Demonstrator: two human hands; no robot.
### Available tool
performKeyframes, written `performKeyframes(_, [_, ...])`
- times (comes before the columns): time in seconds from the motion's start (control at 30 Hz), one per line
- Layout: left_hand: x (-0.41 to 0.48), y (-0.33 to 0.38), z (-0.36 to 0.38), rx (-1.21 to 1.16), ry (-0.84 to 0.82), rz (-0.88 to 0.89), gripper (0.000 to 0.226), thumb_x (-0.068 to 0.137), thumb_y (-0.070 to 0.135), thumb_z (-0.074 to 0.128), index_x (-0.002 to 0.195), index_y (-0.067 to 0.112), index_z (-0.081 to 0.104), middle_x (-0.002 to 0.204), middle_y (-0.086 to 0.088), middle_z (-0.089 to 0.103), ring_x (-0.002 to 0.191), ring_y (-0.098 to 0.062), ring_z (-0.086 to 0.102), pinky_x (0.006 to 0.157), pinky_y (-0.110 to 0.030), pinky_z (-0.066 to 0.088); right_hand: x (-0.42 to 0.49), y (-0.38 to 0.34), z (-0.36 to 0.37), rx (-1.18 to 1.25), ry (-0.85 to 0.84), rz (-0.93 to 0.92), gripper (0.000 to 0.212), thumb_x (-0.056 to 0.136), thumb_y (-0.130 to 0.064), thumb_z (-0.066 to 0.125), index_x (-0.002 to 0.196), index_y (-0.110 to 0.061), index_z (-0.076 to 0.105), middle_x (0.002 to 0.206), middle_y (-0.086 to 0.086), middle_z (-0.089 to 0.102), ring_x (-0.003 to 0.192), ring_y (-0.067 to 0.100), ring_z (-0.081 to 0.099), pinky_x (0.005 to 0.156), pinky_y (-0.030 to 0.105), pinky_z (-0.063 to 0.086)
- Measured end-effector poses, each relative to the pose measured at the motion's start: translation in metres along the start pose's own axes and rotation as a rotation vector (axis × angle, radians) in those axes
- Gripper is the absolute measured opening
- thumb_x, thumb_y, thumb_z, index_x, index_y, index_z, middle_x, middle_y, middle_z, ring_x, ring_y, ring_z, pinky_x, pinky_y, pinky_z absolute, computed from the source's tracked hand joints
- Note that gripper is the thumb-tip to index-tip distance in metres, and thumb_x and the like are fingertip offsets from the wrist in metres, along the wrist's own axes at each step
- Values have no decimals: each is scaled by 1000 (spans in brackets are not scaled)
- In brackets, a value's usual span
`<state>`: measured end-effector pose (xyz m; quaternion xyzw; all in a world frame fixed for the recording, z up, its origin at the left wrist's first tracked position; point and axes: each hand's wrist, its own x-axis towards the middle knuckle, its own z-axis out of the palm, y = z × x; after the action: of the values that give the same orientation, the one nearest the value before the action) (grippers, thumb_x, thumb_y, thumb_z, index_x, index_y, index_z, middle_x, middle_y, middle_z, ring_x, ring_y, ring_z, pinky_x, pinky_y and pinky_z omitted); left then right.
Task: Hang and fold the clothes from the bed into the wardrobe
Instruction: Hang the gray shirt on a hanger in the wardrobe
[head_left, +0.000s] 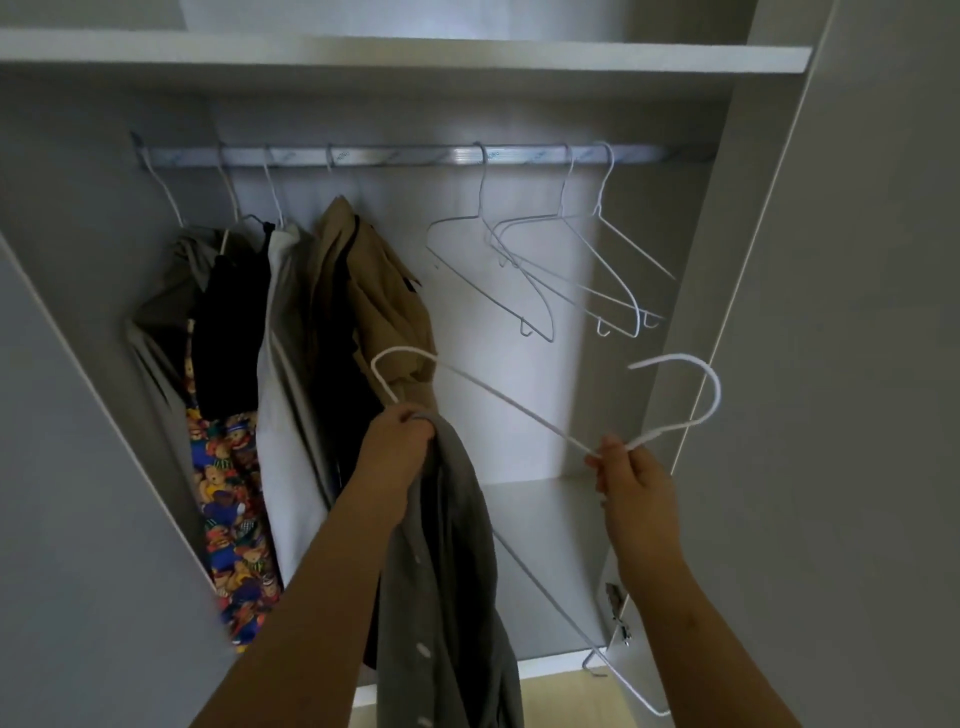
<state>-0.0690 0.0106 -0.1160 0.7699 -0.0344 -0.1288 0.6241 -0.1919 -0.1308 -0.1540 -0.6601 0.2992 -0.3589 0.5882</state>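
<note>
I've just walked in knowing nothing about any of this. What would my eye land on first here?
Front and centre are two bare hands: the left hand grips a grey shirt that hangs down, and the right hand pinches a white wire hanger stretched between them. Behind, low on the left of the wardrobe, a bright teddy-bear print cloth stands out among plain hung clothes.
</note>
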Motion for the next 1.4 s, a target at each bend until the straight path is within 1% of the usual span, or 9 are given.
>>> performKeyframes(0.13, [18, 8, -23, -175, 105, -125, 37, 88, 3, 49, 125, -4, 50, 126, -22, 55, 90, -29, 55, 91, -41, 44, 4, 3, 0, 76, 95, 37, 36, 97, -28, 46, 65, -18, 59, 61, 2, 49, 59, 13, 44, 57, 25, 33])
performKeyframes(0.23, [27, 7, -38, -318, 175, -182, 41, 88, 4, 49, 127, -6, 47, 101, -17, 59, 65, -20, 48, 81, -31, 39, 7, 3, 0, 78, 123, 26, 38, 96, -29, 47, 61, -19, 58, 57, 3, 46, 56, 15, 40, 56, 29, 32])
performKeyframes(0.4, [34, 4, -57, -501, 334, -252, 32, 91, 12, 51, 120, -2, 51, 90, -16, 55, 74, -24, 46, 77, -30, 38, 6, 3, 1, 79, 128, 9, 41, 96, -26, 47, 57, -20, 53, 54, 1, 43, 52, 16, 37, 53, 28, 30])
performKeyframes(0.53, [38, 1, -63, -484, 439, -170, 13, 93, 9, 46, 80, 8, 48, 66, -7, 40, 55, -17, 36, 54, -29, 35, 1, 4, 6, -75, 15, -62, 40, 97, -24, 45, 57, -21, 51, 54, -7, 47, 54, 9, 43, 53, 23, 30])
performKeyframes(0.6, [38, -2, -57, -356, 424, -51, 7, 93, 8, 44, 88, 9, 49, 66, -7, 40, 56, -18, 37, 54, -28, 34, -2, 3, 11, -171, -55, -84, 36, 97, -25, 44, 64, -20, 54, 59, -10, 50, 58, 4, 46, 56, 22, 32])
performKeyframes(0.87, [7, 0, -13, 43, -67, 288, 13, 93, 6, 48, 96, 18, 53, 82, 3, 52, 71, -5, 48, 60, -9, 42, -6, 5, 32, -345, -154, -127, 30, 98, -27, 43, 87, -7, 63, 69, -3, 56, 63, 1, 48, 60, 20, 35])
performKeyframes(1.1, [-7, -15, -16, 215, -514, 386, 28, 83, 1, 63, 80, 26, 52, 81, 10, 53, 66, 15, 53, 61, -1, 41, 0, 4, 37, -135, -25, -10, 36, 97, -28, 44, 65, -19, 56, 62, -2, 55, 61, 9, 51, 57, 22, 35])
performKeyframes(1.27, [-9, -28, -19, 437, -635, 414, 24, 83, 14, 67, 87, 34, 53, 94, 16, 53, 85, 2, 53, 74, -4, 43, -4, 0, 42, -50, 9, -29, 35, 96, -27, 47, 63, -22, 57, 61, 1, 56, 62, 12, 52, 60, 24, 39])
performKeyframes(1.4, [-13, -24, -26, 745, -60, 822, 12, 84, 35, 63, 81, 23, 64, 105, 6, 57, 100, -16, 53, 91, -32, 43, -4, -3, 37, 4, 16, -59, 36, 96, -27, 47, 61, -21, 55, 58, 0, 51, 58, 11, 49, 58, 25, 37])
